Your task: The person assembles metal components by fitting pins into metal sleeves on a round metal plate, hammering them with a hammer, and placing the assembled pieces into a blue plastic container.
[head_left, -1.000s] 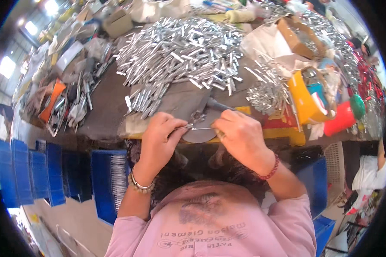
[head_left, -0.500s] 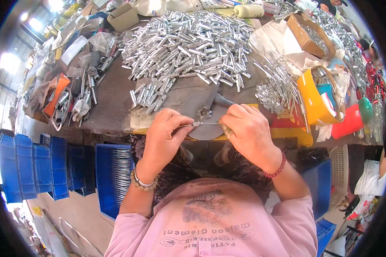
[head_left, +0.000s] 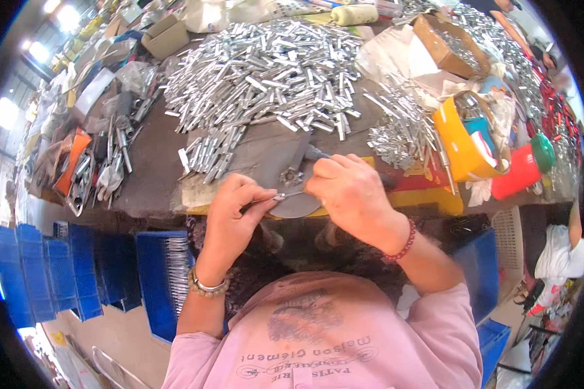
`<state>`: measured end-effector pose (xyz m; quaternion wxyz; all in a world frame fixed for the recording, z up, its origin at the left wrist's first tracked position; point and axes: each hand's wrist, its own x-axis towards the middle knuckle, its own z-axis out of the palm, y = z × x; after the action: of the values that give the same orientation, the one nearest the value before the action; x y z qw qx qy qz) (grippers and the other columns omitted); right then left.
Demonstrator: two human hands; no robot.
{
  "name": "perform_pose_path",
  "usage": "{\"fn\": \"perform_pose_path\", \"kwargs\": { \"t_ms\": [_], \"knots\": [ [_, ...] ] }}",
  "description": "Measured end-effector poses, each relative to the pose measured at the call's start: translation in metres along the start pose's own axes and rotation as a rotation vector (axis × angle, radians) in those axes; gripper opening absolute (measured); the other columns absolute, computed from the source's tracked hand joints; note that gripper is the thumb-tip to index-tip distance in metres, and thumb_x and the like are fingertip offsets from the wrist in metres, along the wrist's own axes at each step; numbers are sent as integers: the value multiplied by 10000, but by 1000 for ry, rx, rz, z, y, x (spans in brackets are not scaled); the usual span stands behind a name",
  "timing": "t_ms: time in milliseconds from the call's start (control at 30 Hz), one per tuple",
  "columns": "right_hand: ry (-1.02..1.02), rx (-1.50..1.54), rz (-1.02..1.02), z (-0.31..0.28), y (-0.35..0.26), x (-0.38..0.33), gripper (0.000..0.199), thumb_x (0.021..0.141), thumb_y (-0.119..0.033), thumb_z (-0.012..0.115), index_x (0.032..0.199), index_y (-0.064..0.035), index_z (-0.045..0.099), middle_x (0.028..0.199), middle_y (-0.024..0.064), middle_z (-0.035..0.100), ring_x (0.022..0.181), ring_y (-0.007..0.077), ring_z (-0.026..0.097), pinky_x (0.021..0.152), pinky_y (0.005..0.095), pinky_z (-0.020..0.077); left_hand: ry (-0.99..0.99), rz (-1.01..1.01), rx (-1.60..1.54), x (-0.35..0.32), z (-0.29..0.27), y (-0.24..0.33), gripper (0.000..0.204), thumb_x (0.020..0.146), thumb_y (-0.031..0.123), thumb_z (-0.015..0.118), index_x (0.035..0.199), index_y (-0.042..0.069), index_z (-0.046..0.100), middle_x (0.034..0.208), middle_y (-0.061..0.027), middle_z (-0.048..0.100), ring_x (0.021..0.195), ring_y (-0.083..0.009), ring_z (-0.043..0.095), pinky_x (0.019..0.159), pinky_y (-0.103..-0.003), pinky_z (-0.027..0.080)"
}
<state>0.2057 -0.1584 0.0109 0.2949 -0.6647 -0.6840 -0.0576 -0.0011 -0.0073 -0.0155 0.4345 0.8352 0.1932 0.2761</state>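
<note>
Above the near table edge, my left hand [head_left: 235,217] pinches a small metal fitting [head_left: 279,196] between thumb and fingertips. A thin metal rod [head_left: 294,194] runs from the fitting to my right hand [head_left: 352,192], whose curled fingers close on its other end. The fingers hide both ends of the piece. Beneath the rod lies a grey round-ended plate [head_left: 298,207], with a metal nut-like holder [head_left: 291,176] on it just beyond. A dark handle-like bar [head_left: 315,153] lies past the holder, partly covered by my right hand.
A big heap of metal tubes [head_left: 266,78] covers the table's middle, with a smaller bunch [head_left: 213,152] nearer me. Thin rods [head_left: 405,123] lie right, by a yellow container [head_left: 461,139] and a red cup [head_left: 514,172]. Tools [head_left: 104,162] lie left; blue crates [head_left: 156,285] stand below.
The whole view has shifted a little, so the table sits further left. My hands have drawn closer together, and less of the rod and fitting shows between them.
</note>
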Motion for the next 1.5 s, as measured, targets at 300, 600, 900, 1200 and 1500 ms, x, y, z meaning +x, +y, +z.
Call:
{"fn": "perform_pose_path", "kwargs": {
  "t_ms": [300,600,900,1200,1500],
  "knots": [
    [198,-204,375,-40,60,-10,90,895,-67,741,954,-110,795,952,94,708,959,311,736,826,437,597,24,21,91,-4,-4,5,202,861,-22,857,1050,38,820,947,-74,637,875,-219,644,764,-323,519],
    [-21,-309,242,-47,85,-14,156,845,-33,725,964,-99,800,1005,98,678,1034,326,710,875,459,590,30,0,64,3,1,7,212,843,-67,842,1034,20,812,951,-59,606,883,-189,605,783,-303,478],
    [-49,-278,130,-34,92,-12,106,837,-35,693,912,-74,630,992,121,613,988,358,669,840,484,582,51,10,144,-5,-2,12,184,854,-44,854,1019,14,796,912,-104,633,852,-256,649,745,-335,505],
    [39,-68,227,-33,48,4,203,835,-6,716,1022,-46,649,989,120,689,933,367,715,812,470,581,47,41,105,-8,-6,15,184,853,-56,848,1014,4,781,942,-112,630,869,-263,648,771,-350,519],
    [184,455,146,12,-4,17,323,896,18,745,1203,-63,686,951,88,765,975,303,720,791,398,582,18,154,147,10,2,3,181,852,6,857,1019,32,794,926,-125,653,888,-326,664,776,-408,529]
  ]
}}
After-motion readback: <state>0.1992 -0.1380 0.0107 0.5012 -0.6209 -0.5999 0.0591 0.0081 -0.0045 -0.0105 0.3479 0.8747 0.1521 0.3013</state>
